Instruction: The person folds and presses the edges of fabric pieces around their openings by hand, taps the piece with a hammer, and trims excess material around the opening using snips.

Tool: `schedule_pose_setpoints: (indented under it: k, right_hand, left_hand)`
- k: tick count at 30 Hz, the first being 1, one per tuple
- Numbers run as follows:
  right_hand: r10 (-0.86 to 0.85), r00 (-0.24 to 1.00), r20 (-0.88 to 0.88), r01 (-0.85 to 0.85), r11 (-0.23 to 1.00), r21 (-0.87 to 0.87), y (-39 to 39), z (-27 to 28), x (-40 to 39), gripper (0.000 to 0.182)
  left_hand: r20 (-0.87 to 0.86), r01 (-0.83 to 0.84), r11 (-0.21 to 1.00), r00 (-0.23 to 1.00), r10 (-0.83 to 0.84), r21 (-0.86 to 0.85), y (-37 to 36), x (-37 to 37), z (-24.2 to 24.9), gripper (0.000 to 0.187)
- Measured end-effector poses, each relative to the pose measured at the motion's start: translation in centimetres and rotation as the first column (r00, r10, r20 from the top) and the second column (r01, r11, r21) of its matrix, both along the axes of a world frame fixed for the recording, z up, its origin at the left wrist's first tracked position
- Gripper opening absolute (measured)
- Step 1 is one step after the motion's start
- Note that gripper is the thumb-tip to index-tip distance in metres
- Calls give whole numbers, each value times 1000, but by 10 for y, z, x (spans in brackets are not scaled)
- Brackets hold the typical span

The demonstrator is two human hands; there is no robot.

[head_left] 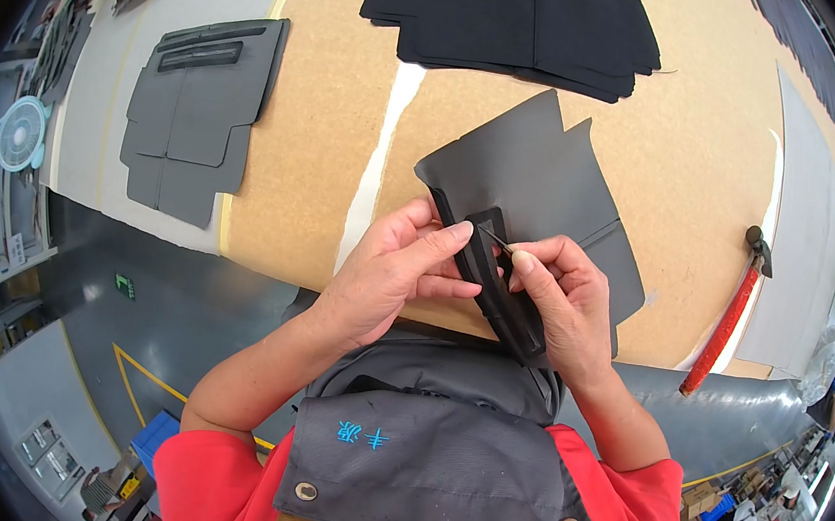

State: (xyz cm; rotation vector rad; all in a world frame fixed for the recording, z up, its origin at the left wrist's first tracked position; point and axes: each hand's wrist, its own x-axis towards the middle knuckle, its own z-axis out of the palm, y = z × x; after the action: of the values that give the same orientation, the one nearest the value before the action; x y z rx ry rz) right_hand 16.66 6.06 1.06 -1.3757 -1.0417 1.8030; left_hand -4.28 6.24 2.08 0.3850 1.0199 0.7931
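My left hand [399,269] is closed on the edge of a dark grey sheet-like panel [538,162], its thumb pressing the black strip with a long slot [505,294] along that edge. In my right hand [569,300], thumb and fingers pinch a thin, dark pointed tool [492,236]. Its tip meets the upper end of the strip, close to my left thumb. Tilted over the table's front edge, the panel spreads away from me, with a notch at its far side.
A stack of similar grey panels [194,124] lies at the left, and black cut pieces [511,18] are piled at the back. A hammer with a red handle [722,330] rests at the right, its handle over the edge of the brown-covered table [319,131].
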Motion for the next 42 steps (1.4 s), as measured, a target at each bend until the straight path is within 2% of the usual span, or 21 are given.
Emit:
schedule_pose_setpoints:
  k: [6,10,12,13,16,17,20,22,25,26,28,31,32,35,37,42]
  right_hand:
    - [13,999,30,-14,1000,24,0,-1,2,18]
    - [42,999,28,-44,995,89,-7,-8,12,17]
    - [124,992,34,-128,976,175,-10,-9,18,16]
    - [165,985,40,-170,961,218,-10,-9,21,16]
    - [428,899,98,-437,857,271,1,-5,37,15]
    - [433,897,91,-433,818,379,4,-9,36,15]
    - [612,770,178,-625,670,400,20,-7,43,17]
    - [623,771,133,-619,683,386,29,-7,43,18]
    - [563,819,113,-571,779,259,45,1,41,18]
    - [467,883,40,-469,879,89,43,5,37,19]
    - [300,947,116,-314,941,125,33,13,28,21]
    - [163,986,-42,-168,976,-140,9,50,29,22]
    - [139,979,-149,-163,973,-162,-6,54,30,23]
    - [87,978,-192,-124,974,-190,-42,54,31,24]
    - [17,989,-146,-52,971,-235,-52,42,32,24]
    - [-33,993,-115,8,977,-215,-62,28,33,24]
  left_hand:
    - [-4,20,1000,1000,-20,13,-2,-2,-5,33]
    - [-29,-23,999,999,22,-32,-3,-9,-3,37]
    - [5,-9,999,1000,9,-51,1,-19,-6,40]
    - [-44,-35,998,999,32,-61,3,-18,-2,42]
    - [-166,119,993,979,-116,11,5,-29,-3,48]
    - [-191,148,989,971,-144,8,4,-32,-4,46]
    - [-242,208,978,948,-208,-23,0,-37,-4,42]
    - [-246,214,974,943,-225,-72,-3,-38,1,38]
    - [-127,88,981,986,-111,-176,-12,-32,3,31]
    - [-105,73,980,990,-94,-187,-15,-29,3,32]
    - [-57,46,976,997,-59,-211,-22,-24,0,35]
    - [8,34,975,999,-33,-219,-28,-15,1,39]
    - [20,40,974,999,-36,-222,-30,-12,3,39]
    - [62,77,970,996,-65,-231,-34,-5,6,39]
    - [95,107,968,992,-87,-228,-36,-1,6,38]
    - [211,122,972,974,-78,-202,-43,5,2,38]
